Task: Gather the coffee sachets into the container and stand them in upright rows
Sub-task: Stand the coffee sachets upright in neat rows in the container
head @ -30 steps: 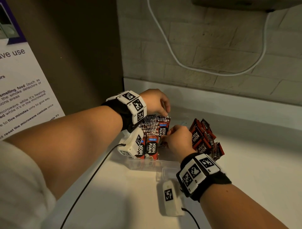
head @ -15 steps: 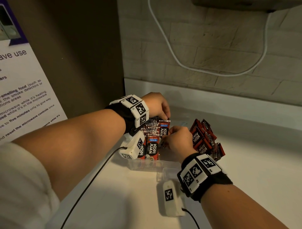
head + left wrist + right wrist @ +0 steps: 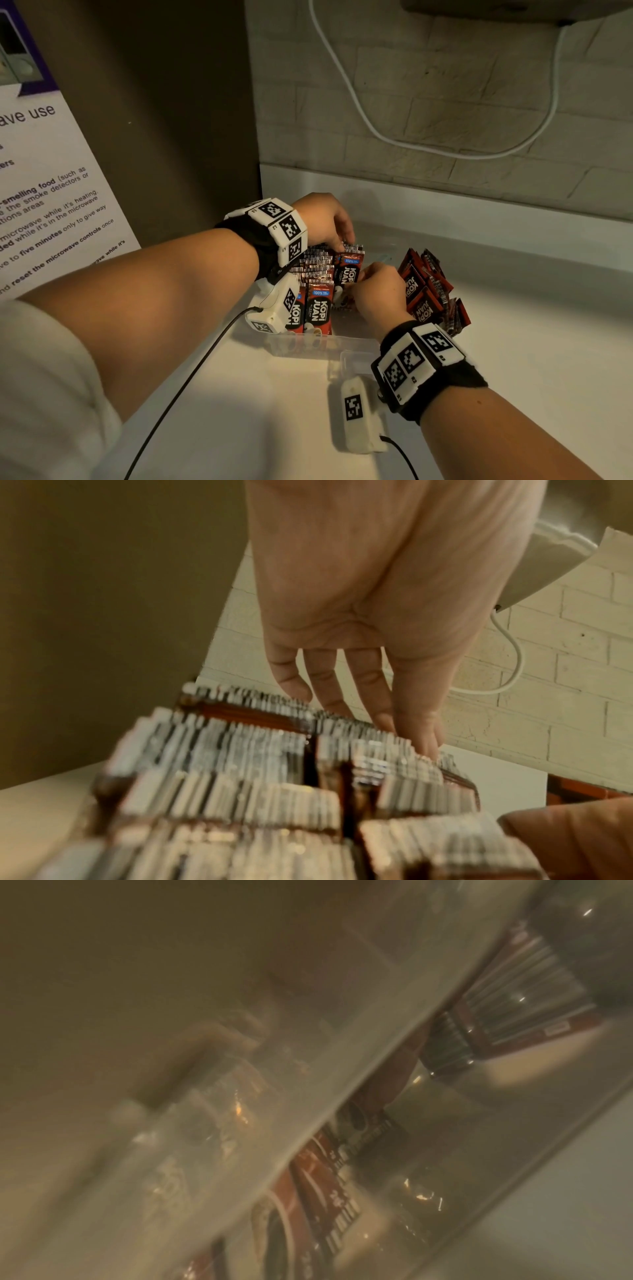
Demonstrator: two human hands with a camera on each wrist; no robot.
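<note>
A clear plastic container [image 3: 346, 344] holds red-and-black coffee sachets [image 3: 320, 301] standing in upright rows; the left wrist view shows their silver top edges [image 3: 240, 753]. My left hand [image 3: 340, 240] reaches over the back rows, its straight fingers [image 3: 380, 702] touching the sachet tops. My right hand [image 3: 358, 279] is inside the container on the right, its fingers curled against an upright sachet [image 3: 350, 270] at the end of a row. How it holds that sachet is hidden. The right wrist view is blurred and shows the container wall [image 3: 342, 1069] and sachets [image 3: 322, 1164].
A loose pile of sachets [image 3: 424, 291] lies on the white counter [image 3: 531, 342] just right of the container. A brown panel [image 3: 164, 120] stands on the left and a brick wall [image 3: 445, 85] with a white cable [image 3: 359, 113] behind. Thin black cables run from both wrist cameras.
Both hands have stayed at the container. My left hand has shifted slightly along the sachet tops; the right hand has barely moved.
</note>
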